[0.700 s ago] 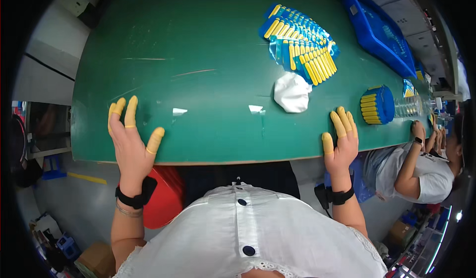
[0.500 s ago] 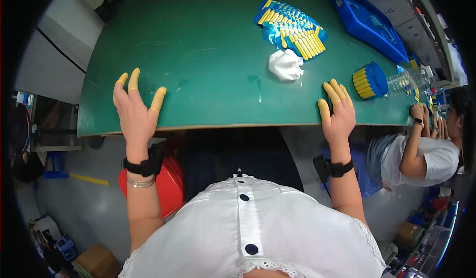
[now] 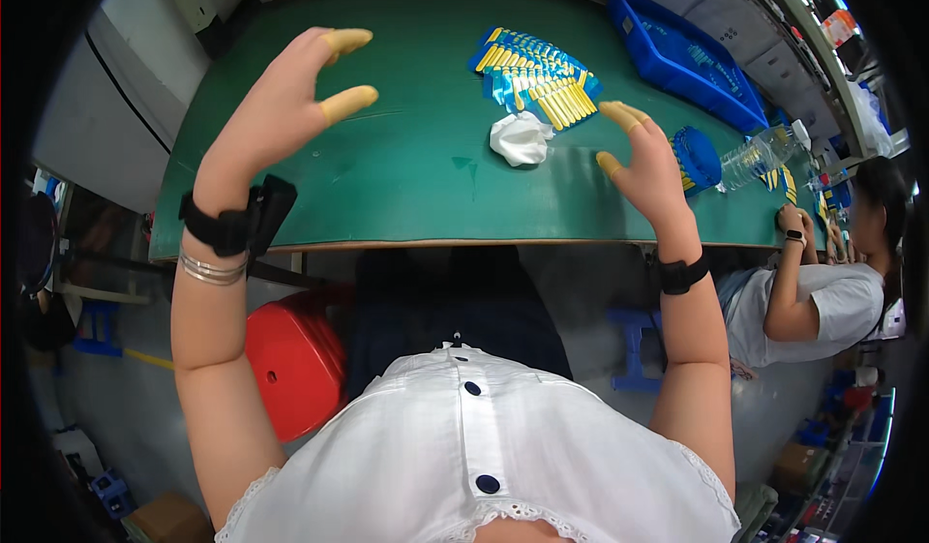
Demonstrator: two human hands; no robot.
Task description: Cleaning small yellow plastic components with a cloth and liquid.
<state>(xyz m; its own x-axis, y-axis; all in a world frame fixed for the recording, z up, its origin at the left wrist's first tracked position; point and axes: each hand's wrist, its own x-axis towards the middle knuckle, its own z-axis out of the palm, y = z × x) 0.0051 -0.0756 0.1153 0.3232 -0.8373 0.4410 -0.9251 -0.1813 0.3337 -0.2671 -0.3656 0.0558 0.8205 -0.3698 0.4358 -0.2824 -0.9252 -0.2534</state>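
The grip of the left hand, in the upper left of the frame, is released: thumb and fingers stand apart with nothing between them. The right hand, right of centre, is likewise unclosed and empty. Both wear pale yellow finger covers and black wrist straps, and both are over the green, smooth-topped worktop.

Nearest the right hand, a fanned spread of flat blue-and-yellow packets lies in the upper middle of the frame. Just below it sits a crumpled white wad of soft material. Partly hidden behind the right hand is a round blue bundle ringed with yellow strips, and to its right, a clear plastic bottle lies tilted in view. A blue rectangular plastic tray occupies the upper right.

A red plastic stool stands at lower left; a person in a pale T-shirt is at the right edge.
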